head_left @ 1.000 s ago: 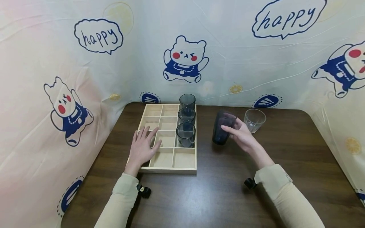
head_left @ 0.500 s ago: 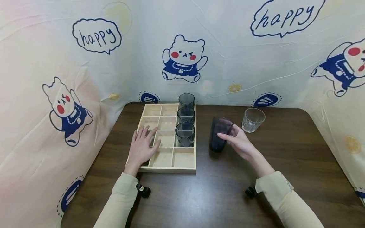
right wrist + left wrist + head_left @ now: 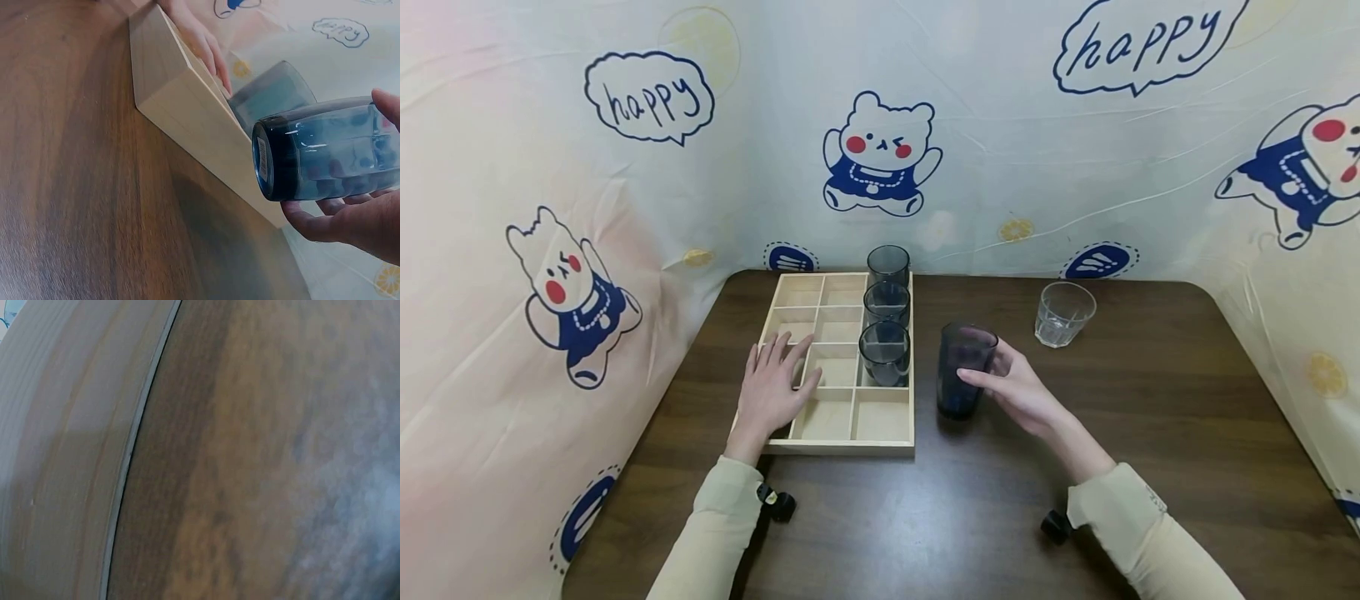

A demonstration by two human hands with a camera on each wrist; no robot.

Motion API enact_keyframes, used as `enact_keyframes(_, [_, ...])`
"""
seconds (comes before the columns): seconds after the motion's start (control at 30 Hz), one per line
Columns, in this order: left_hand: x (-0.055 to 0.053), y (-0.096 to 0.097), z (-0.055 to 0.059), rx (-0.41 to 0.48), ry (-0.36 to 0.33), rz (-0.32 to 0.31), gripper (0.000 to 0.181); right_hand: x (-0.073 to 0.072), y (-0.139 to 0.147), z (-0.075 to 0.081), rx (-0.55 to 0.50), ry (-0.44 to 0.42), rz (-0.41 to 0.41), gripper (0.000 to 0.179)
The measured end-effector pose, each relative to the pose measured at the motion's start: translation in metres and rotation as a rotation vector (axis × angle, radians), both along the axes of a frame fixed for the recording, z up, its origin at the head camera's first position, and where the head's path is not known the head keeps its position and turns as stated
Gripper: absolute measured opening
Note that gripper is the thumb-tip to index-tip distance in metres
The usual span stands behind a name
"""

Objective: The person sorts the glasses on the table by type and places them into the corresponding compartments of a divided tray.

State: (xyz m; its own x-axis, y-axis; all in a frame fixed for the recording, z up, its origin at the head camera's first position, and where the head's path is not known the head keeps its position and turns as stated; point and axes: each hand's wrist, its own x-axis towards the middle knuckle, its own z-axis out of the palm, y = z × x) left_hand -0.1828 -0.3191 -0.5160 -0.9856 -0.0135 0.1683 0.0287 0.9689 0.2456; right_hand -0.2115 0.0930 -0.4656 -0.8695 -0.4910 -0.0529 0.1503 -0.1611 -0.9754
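Observation:
My right hand (image 3: 1018,387) grips a dark blue-grey drinking glass (image 3: 958,379) by its side, just right of the wooden box. In the right wrist view the glass (image 3: 331,150) has a small label on its base, with fingers under it and the thumb on top. My left hand (image 3: 772,392) rests with spread fingers on the left part of the divided wooden box (image 3: 838,448). Three similar tinted glasses stand in the box's right column; the nearest glass (image 3: 884,358) is in the third row from the back. The left wrist view shows only the box's side (image 3: 75,462) and the tabletop.
A clear glass tumbler (image 3: 1064,315) stands at the back right of the brown wooden table (image 3: 865,533). Behind the table hangs a printed cloth (image 3: 1000,183) with bear drawings. A black wrist camera (image 3: 1056,527) sits under the right sleeve.
My right hand has brought the dark glass left and nearer to me, towards the box, and the glass is more upright. The left hand stays on the box.

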Motion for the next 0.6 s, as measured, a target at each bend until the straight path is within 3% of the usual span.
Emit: enact_keyframes(0.6, [0.000,0.000,0.000,0.007,0.001,-0.001,0.068,0.010,-0.032,0.004,-0.024,0.097,0.030,0.077])
